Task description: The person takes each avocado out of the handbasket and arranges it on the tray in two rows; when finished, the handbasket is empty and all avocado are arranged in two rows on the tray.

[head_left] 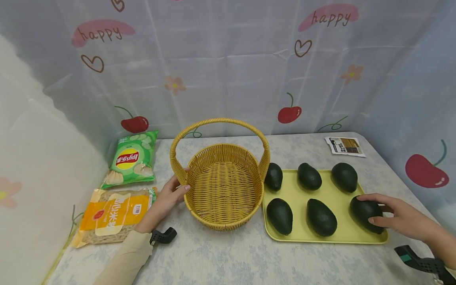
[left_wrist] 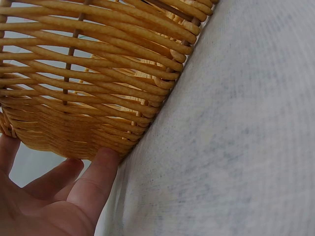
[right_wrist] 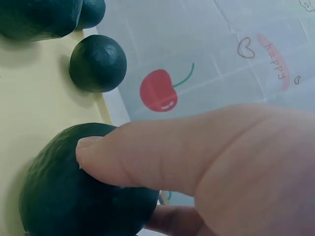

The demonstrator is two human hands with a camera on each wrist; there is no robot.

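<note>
A yellow wicker basket (head_left: 222, 225) with a tall arched handle stands mid-table, its inside bare. My left hand (head_left: 172, 196) holds its left side where the handle meets the rim; in the left wrist view, fingers (left_wrist: 96, 179) touch the woven wall. A pale yellow tray (head_left: 295, 235) to the right carries several dark green avocados in two rows. My right hand (head_left: 399, 215) grips the front-right avocado (head_left: 363, 213), thumb on the near side and fingers over the top. In the right wrist view the thumb (right_wrist: 138, 152) lies across that avocado, the other fingers mostly hidden behind.
On the left lie a green chip bag (head_left: 133, 158) and an orange-and-clear noodle packet (head_left: 114, 215), the left forearm close beside it. A small white-and-brown packet (head_left: 344, 146) lies behind the tray. A printed curtain (head_left: 228, 99) hangs along the table's back edge.
</note>
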